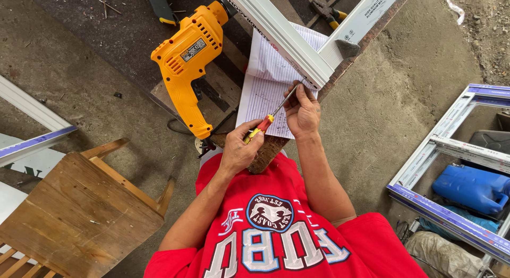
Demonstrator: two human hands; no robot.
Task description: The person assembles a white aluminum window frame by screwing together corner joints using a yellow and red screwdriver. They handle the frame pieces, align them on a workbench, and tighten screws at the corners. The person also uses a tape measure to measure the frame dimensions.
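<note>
While my left hand (pixel 239 150) pinches the screwdriver (pixel 268 118) handle | shaft slants up-right to the white frame (pixel 287 39) corner | right hand (pixel 302 110) fingers pressed together around the tip, nearer the frame.

We see a workshop: yellow drill (pixel 187 60), alu window frames (pixel 451 166) on dirt floor (pixel 393 97), pliers (pixel 329 13).

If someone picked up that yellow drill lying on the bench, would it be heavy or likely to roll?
The yellow drill looks bulky and motor-filled, so probably heavy for its size. Lying flat on its side on the bench, its angled handle likely stops rolling.
</note>
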